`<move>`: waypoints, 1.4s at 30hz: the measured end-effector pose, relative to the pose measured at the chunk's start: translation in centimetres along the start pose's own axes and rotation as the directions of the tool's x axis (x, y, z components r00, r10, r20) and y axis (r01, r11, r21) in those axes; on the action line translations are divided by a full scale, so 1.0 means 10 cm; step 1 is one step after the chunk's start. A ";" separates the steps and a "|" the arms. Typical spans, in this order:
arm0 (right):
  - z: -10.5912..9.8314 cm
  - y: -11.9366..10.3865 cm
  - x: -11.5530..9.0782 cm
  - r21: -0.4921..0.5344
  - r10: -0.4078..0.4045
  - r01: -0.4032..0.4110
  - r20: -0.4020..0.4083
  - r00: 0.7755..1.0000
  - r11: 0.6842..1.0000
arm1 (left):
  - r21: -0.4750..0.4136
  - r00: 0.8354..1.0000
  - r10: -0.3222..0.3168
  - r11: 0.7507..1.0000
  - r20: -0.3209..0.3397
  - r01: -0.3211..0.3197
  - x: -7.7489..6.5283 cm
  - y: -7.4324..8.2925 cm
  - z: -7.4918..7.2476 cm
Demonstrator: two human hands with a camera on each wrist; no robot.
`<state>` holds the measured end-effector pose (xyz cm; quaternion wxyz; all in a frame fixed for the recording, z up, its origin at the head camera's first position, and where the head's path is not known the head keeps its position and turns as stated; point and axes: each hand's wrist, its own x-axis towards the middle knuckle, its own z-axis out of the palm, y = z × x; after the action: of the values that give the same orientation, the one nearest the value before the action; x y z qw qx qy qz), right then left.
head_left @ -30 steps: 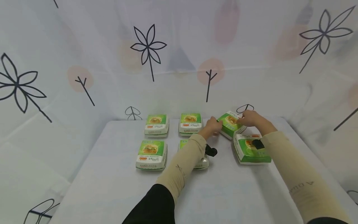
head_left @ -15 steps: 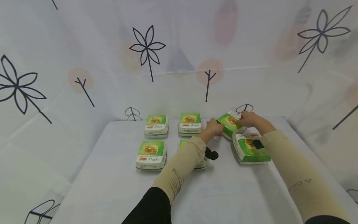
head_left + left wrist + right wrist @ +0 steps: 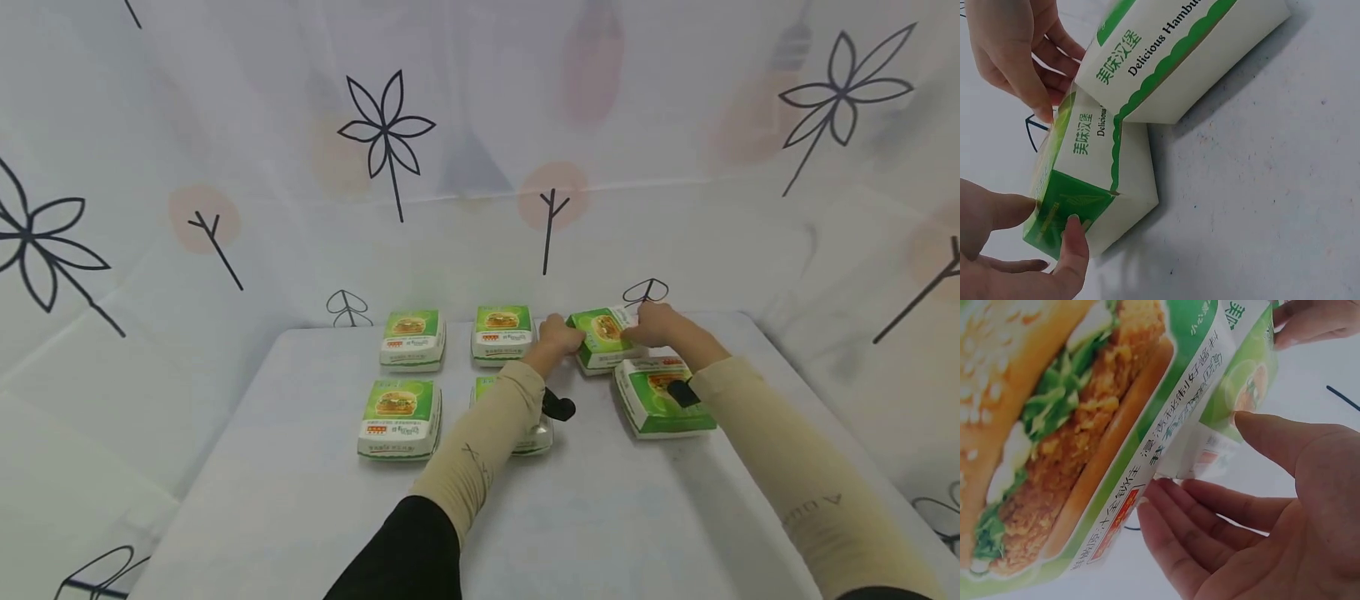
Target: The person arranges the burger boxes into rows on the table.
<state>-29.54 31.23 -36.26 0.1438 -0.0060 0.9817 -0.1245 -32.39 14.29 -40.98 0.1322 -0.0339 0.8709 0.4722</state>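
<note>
Both hands hold one hamburger box (image 3: 603, 327), green and white with a burger picture, at the table's back right. My left hand (image 3: 561, 337) pinches its left end. In the left wrist view the left thumb and a fingertip lie on the box's green end (image 3: 1075, 206). Opposite, my right hand (image 3: 662, 325) grips the right side. In the right wrist view the right thumb (image 3: 1272, 434) touches the top, while its other fingers are partly hidden behind the nearer box. That second hamburger box (image 3: 666, 400) sits just in front, turned slightly and seemingly touching the held one.
Several matching hamburger boxes stand in two rows to the left, among them a back one (image 3: 503, 335) and a front-left one (image 3: 400, 419). My left forearm covers part of the front middle box (image 3: 534, 437). A patterned cloth (image 3: 465, 242) hangs behind the white table (image 3: 315, 517).
The held hamburger box has turned from a slant to nearly square with the others and shifted slightly left. Both hands moved with it. The head view has swung slightly.
</note>
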 end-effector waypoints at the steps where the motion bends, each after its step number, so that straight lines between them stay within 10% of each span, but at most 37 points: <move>1: 0.00 0.00 0.00 0.001 0.008 -0.008 0.004 1.000 1.000 | 0.001 1.000 0.001 1.000 0.006 -0.001 0.00 0.00 -0.01; 18: 0.05 0.12 0.15 0.207 -0.056 0.024 0.150 0.987 0.978 | -0.189 0.944 -0.032 0.977 0.328 0.098 -0.35 -0.09 -0.06; 33: 0.01 -0.10 0.09 0.218 0.043 -0.088 0.203 0.978 0.972 | -0.124 0.982 -0.025 0.991 0.188 0.049 -0.15 -0.13 -0.13; 42: -0.02 -0.02 0.07 0.155 0.043 -0.071 0.177 0.983 0.985 | -0.085 0.933 -0.070 0.991 0.352 0.106 -0.32 -0.08 -0.16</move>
<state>-30.32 31.01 -36.23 0.2318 0.0229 0.9521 -0.1983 -29.51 12.31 -39.95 0.3032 0.0044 0.8060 0.5083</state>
